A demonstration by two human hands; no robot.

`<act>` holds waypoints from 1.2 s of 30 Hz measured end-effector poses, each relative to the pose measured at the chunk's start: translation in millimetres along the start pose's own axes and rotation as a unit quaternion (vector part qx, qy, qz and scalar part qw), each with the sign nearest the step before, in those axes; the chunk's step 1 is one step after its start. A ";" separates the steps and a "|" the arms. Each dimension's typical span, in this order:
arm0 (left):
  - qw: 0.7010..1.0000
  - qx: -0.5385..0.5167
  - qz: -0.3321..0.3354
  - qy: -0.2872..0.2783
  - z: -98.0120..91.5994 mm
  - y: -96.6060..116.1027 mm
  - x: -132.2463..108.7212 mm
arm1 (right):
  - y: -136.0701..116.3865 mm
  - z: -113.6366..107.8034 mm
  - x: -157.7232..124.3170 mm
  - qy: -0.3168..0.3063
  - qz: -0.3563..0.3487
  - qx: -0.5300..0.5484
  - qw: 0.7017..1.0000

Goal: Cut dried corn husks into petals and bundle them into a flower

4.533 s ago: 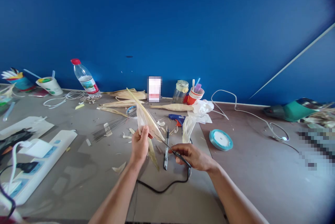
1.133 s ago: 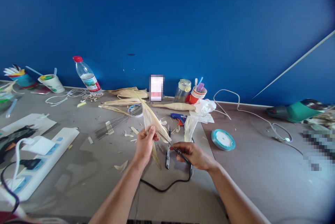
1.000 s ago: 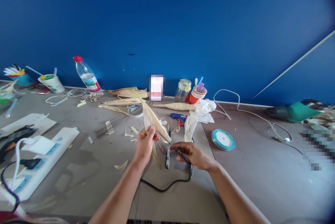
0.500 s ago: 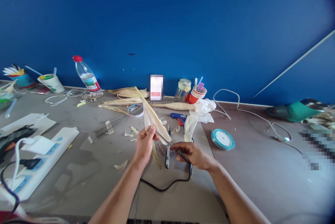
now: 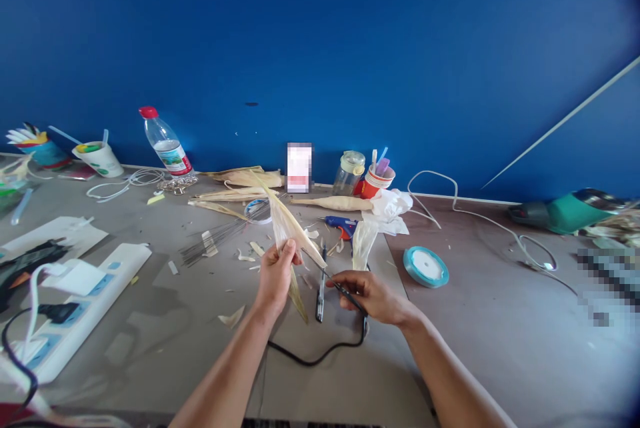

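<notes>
Left of the ribbon roll [image 5: 426,267], the left hand [image 5: 277,275] pinches a dried husk [image 5: 290,228], slanting up above the bench [image 5: 475,335]. The right hand [image 5: 370,296], nearer the roll, is closed round a thin black tool [image 5: 343,290] whose tip is hard to make out against the husk. Its cord [image 5: 310,361] disappears under that hand. Behind the roll, a red cup [image 5: 376,181] holds a few sticks [image 5: 379,163]. I cannot tell what is in the jar [image 5: 349,173] beside it.

Dry, matt, papery corn husk [image 5: 290,231]; glossy plastic bottle [image 5: 165,145]
</notes>
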State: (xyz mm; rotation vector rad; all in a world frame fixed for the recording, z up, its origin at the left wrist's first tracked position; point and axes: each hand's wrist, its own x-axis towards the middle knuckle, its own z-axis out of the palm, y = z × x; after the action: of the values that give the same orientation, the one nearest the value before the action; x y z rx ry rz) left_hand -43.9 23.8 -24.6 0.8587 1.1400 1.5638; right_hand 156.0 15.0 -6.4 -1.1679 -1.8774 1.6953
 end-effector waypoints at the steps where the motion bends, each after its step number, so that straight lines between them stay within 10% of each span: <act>1: 1.000 -0.002 0.002 0.015 -0.2 0.2 0.7 | -1.0 -1.9 -1.5 -0.019 0.000 0.000 1.000; 7: 0.988 -0.121 -0.057 0.072 4.0 11.2 3.4 | 2.5 -22.6 -12.0 -0.102 -0.046 0.110 0.988; 13: 0.988 -0.069 -0.129 -0.058 6.3 13.0 -3.5 | 3.7 -24.7 -8.0 0.132 -0.163 0.209 0.955; 23: 0.901 0.141 -0.170 -0.374 15.2 14.1 -20.8 | 4.2 2.9 12.6 0.224 -0.107 0.289 0.925; 36: 0.890 0.076 -0.215 -0.394 20.9 12.4 -27.7 | -2.8 -0.4 13.2 0.410 -0.141 0.324 0.841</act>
State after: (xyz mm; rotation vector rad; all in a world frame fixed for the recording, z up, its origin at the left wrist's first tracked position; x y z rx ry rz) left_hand -21.0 1.5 -6.3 1.1106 0.7679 0.6445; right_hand 147.5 25.4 -7.1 -1.0092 -0.7972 1.1962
